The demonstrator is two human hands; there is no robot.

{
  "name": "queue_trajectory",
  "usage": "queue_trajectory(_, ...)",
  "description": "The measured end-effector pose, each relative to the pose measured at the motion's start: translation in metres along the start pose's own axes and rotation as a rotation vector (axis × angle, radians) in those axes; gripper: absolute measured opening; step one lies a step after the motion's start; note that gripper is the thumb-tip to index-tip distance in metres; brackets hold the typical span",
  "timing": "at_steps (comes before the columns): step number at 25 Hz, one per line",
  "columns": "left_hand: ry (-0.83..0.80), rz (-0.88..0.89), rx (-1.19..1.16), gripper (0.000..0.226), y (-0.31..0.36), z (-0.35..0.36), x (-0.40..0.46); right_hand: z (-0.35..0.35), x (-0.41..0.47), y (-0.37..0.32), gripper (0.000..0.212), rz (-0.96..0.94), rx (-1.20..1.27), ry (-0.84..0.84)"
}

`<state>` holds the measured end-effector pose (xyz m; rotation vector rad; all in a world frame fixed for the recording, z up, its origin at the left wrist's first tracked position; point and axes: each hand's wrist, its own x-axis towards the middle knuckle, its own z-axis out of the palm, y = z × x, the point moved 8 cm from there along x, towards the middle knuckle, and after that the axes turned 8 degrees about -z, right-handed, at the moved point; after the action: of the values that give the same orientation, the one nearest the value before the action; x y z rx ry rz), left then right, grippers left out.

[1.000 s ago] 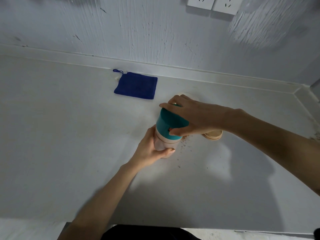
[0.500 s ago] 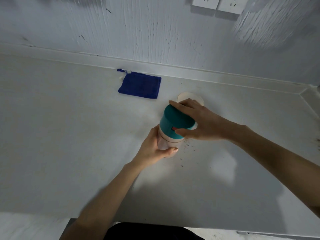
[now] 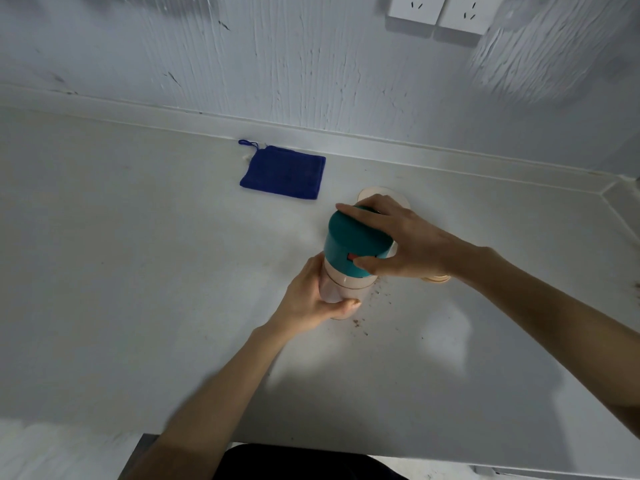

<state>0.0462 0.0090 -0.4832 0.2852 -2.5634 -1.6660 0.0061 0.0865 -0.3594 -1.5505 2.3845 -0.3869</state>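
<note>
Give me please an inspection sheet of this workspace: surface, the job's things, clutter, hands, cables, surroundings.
Surface: white countertop, with brown crumbs scattered on it.
Job's things: container with a teal top and a pale pink body; whether it rests on the countertop cannot be told.
Clutter: folded blue cloth near the wall; pale round rim behind the right hand; tan round piece under the right wrist, mostly hidden.
Hands: left hand grips the pale pink body; right hand holds the teal top from above.
Cables: nothing seen.
Surroundings: white textured wall; two wall sockets, nothing plugged in.
</note>
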Motion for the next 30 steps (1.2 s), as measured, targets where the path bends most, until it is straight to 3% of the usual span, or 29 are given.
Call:
queue_trajectory(14, 0.003, 0.015, -0.012, 0.086, 0.003, 0.001, -0.004, 0.018, -0.009, 0.004, 0.069, 0.034, -0.036, 0.025)
queue_trajectory(26, 0.052, 0.026, -0.014, 0.067, 0.000, 0.001, -0.003, 0.035, -0.016, 0.009, 0.072, 0.123, -0.012, 0.307)
queue_trajectory(30, -0.039, -0.006, -0.052, 0.069, -0.001, 0.008, -0.001, 0.035, -0.017, 0.009, 0.073, 0.132, 0.043, 0.328)
